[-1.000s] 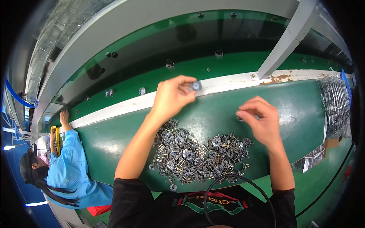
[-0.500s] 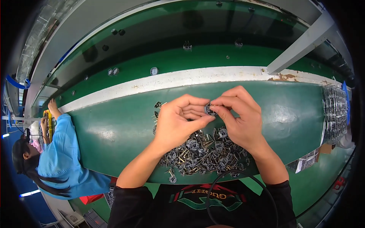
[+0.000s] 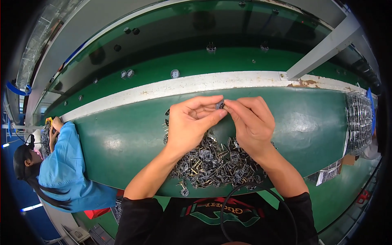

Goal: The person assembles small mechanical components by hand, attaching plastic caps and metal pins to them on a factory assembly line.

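Pinching one small round metal part [image 3: 219, 105] between them, the left hand [image 3: 191, 122] and the right hand [image 3: 252, 122] meet above the green bench top [image 3: 122, 139], fingertips of both closed on the piece. It sits at the meeting point of the thumbs and forefingers, raised off the surface. Directly below lies a heap of loose metal components [image 3: 216, 163], apparently unprocessed and still large. Beyond the white rail [image 3: 163, 87], a few single round pieces [image 3: 174, 74] rest on the green conveyor belt, apparently finished. Judged from this, most of the work remains. A co-worker in a blue top [image 3: 65, 163] sits at the left.
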Demonstrator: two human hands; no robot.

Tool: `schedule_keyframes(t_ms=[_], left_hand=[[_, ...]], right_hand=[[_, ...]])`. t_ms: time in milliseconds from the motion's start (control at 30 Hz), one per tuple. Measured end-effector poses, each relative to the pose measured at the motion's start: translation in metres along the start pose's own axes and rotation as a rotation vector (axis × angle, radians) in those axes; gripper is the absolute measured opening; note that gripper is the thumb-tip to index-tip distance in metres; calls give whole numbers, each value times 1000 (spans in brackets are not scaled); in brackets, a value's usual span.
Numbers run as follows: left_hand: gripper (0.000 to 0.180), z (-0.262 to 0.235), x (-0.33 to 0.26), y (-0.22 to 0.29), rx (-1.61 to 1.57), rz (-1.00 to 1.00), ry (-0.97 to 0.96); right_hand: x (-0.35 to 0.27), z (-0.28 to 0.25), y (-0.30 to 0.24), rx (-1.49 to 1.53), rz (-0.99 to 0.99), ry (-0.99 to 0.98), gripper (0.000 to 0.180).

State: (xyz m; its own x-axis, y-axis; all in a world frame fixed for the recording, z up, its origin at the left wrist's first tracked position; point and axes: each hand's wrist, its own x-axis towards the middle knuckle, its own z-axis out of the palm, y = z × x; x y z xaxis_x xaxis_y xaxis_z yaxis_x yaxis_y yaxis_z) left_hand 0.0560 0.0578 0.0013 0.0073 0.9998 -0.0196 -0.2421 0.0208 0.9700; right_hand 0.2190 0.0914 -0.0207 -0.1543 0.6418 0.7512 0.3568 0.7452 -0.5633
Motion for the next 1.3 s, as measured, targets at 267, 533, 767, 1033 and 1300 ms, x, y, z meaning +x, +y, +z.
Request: schedule_keyframes(t_ms=[267,533,767,1033,1300], left_hand=[[17,-3,16,0,-52,-115,7],[24,0,17,7,-131,-35,-96],[23,-10,64,7,336,-27,-17],[22,-143,184,-14,1222,127,355],[33,-231,247,9,1291,274,503]], right_hand=[[2,-2,0,22,61,-110,32],[19,-15,5,59,33,-86,23],[20,-35,5,0,251,-309,29],[29,-115,8,-355,380,-986,40],[-16,-129,19,-90,538,-916,23]])
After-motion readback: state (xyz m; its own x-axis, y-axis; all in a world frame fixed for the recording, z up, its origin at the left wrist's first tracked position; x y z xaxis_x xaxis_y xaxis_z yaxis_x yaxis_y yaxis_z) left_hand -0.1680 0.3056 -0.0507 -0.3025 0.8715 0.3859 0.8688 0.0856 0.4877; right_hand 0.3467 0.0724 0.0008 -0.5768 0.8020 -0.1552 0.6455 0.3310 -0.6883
